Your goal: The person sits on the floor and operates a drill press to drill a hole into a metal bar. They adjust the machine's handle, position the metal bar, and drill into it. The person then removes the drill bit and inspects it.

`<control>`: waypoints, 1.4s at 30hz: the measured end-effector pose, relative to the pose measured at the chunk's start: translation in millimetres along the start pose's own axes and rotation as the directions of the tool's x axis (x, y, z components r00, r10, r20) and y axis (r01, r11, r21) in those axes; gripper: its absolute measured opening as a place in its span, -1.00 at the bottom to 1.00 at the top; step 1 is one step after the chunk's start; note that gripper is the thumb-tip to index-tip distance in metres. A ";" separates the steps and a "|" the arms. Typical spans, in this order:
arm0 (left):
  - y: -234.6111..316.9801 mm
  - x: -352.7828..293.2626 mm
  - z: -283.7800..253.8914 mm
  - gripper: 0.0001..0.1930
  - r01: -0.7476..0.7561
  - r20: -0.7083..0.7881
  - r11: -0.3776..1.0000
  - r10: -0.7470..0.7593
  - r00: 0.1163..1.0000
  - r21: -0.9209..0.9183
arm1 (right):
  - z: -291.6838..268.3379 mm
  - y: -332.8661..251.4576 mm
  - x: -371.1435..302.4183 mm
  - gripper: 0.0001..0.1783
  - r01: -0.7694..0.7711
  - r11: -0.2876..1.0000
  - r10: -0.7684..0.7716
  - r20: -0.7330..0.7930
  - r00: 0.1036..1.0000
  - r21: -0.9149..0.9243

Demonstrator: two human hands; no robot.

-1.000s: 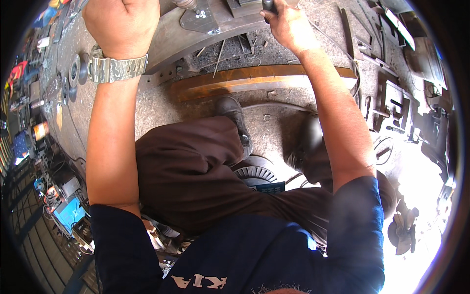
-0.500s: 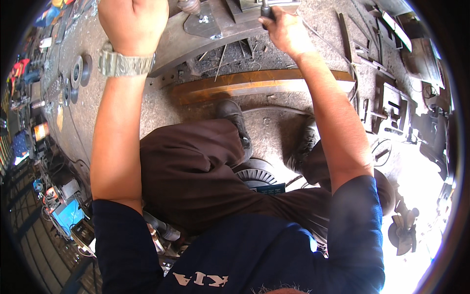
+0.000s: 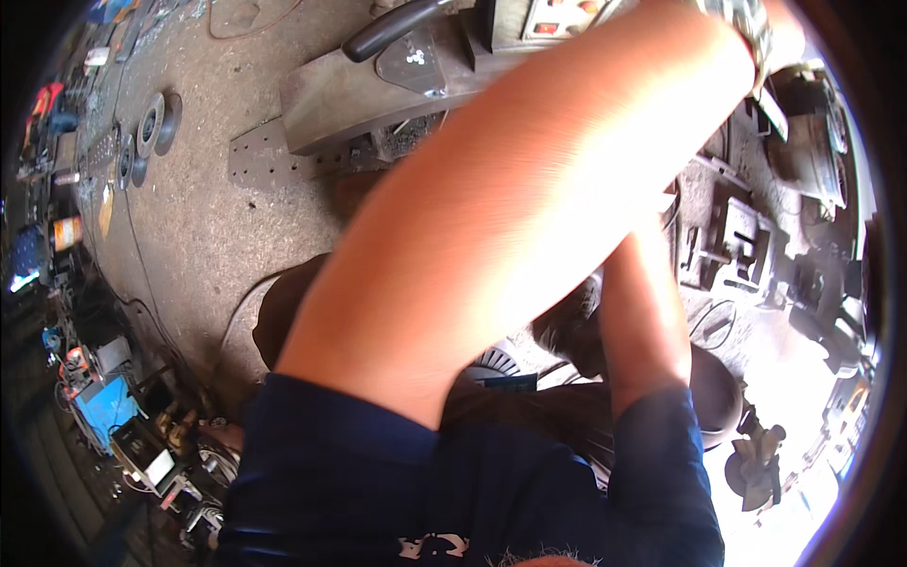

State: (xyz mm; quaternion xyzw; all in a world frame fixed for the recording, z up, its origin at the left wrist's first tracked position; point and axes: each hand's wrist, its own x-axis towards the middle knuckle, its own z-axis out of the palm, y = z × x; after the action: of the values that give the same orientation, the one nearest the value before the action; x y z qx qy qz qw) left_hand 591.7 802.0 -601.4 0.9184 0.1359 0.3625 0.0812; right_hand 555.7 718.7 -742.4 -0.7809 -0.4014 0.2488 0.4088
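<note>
My left arm reaches across the picture to the upper right, with a watch [image 3: 742, 19] on the wrist. My left hand [image 3: 786, 40] is only partly in sight at the upper right, blurred by glare; its fingers do not show. My right forearm [image 3: 647, 302] rises behind the left one, which hides my right hand. A black handle grip [image 3: 392, 30] slants above a thick steel beam [image 3: 345, 109], with no hand seen on it. Beside it stands a machine whose switch panel [image 3: 567, 17] has a red button.
A perforated steel plate [image 3: 269, 156] lies under the beam's left end. Round metal discs [image 3: 151, 125] stand at the left, near a cable. A blue machine [image 3: 109, 408] is at the lower left. Slotted metal parts [image 3: 746, 241] and an angle grinder [image 3: 756, 463] lie at the right.
My left arm has swung from the upper left across to the upper right, over my right arm. My right hand has gone out of sight. The handle grip and switch panel now show.
</note>
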 end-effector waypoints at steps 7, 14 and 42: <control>32.9 -25.9 60.2 -0.61 0.102 -0.042 0.993 -0.099 0.994 0.057 | -165.5 -46.0 17.6 -0.42 0.272 0.859 -0.006 -0.524 0.852 0.433; 16.3 -65.0 38.0 -0.51 0.046 -0.337 0.942 0.074 0.939 0.333 | -194.4 -3.3 64.7 -0.42 0.190 0.538 -0.552 -0.173 0.816 -0.821; -310.6 -306.3 89.0 -0.79 0.558 -0.219 0.821 -0.570 0.792 -0.122 | -138.1 -30.4 79.1 -0.40 -0.094 0.843 -0.288 -0.591 0.754 -0.530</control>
State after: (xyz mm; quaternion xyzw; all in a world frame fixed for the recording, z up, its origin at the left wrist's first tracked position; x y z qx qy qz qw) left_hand 379.3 998.1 -939.9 0.7815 0.4031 0.4360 0.1916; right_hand 685.6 734.2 -646.8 -0.8760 -0.3283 -0.1808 0.3035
